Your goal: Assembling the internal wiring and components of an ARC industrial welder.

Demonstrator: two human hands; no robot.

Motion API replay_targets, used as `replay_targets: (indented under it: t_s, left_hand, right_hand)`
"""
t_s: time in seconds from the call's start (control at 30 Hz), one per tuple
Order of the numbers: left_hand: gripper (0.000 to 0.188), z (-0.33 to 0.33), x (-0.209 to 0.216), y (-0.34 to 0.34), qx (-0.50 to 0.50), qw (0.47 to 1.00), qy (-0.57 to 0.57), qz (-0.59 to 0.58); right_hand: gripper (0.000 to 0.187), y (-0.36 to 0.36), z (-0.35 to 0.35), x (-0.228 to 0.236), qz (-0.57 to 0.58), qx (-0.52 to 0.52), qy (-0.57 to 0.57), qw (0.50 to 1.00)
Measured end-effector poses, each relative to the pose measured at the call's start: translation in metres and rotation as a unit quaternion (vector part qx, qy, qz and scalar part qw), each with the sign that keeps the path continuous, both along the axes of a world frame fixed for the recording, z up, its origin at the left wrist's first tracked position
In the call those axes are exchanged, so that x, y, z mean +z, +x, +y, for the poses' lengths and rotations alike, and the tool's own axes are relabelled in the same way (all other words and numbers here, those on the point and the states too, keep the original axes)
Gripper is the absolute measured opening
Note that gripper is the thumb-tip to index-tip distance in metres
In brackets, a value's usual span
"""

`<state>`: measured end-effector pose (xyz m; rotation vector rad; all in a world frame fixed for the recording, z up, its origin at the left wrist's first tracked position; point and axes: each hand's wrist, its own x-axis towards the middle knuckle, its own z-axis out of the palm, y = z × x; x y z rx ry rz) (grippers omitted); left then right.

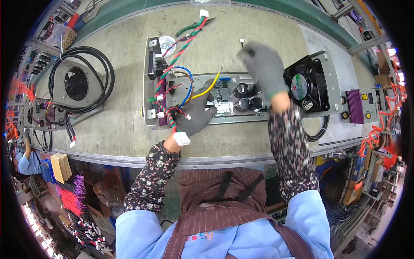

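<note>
My left hand [196, 117], in a grey glove, lies over the front edge of a metal chassis [233, 118]. Its fingers are apart and rest beside the circuit board [224, 97]. Yellow [211, 89] and blue wires [190, 82] arch around that hand, and a red-green-black wire bundle [161, 80] with white connectors crosses the chassis's left end. My right hand [264, 67], gloved and slightly blurred, is raised above the board's far edge with fingers curled together. Just past its fingertips shows a small white connector [242, 40]; whether the fingers hold its wire is hidden.
A black fan [307, 86] sits at the chassis's right end. To the left stands another fan unit [76, 83] with coiled black cable. Green-handled pliers [187, 29] and a round white container [167, 45] lie behind. A purple-and-grey unit [355, 105] is at the right.
</note>
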<state>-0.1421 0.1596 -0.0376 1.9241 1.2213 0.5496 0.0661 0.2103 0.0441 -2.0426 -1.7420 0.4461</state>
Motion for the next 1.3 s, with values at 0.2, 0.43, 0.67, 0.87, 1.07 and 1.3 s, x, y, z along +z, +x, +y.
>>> replay_targets:
  t_s: [0.2,0.43,0.67,0.87,1.07,1.3]
  left_hand:
    - [0.080,0.000,-0.004,-0.004,0.026,0.999,-0.018,0.019]
    - [0.071,-0.003,-0.016,-0.009,0.009,0.999,-0.024,-0.048]
    - [0.018,-0.007,-0.056,-0.008,-0.003,0.973,0.228,-0.040]
    - [0.025,-0.010,-0.030,-0.011,0.033,0.991,-0.014,-0.128]
    - [0.040,-0.009,-0.001,-0.016,-0.015,0.990,-0.004,-0.138]
    - [0.036,-0.010,-0.024,-0.009,0.067,0.973,0.185,-0.120]
  right_hand:
    - [0.033,0.024,0.106,-0.075,-0.133,-0.117,-0.053,0.983]
    - [0.024,0.011,0.116,-0.068,-0.186,-0.072,-0.012,0.980]
    - [0.026,-0.017,0.071,0.004,0.016,0.114,-0.083,0.990]
    - [0.026,-0.010,0.047,-0.004,-0.147,0.223,-0.200,0.943]
    - [0.016,0.002,0.046,-0.033,-0.110,0.244,-0.245,0.932]
    - [0.020,-0.005,0.041,-0.036,-0.163,0.203,-0.208,0.943]
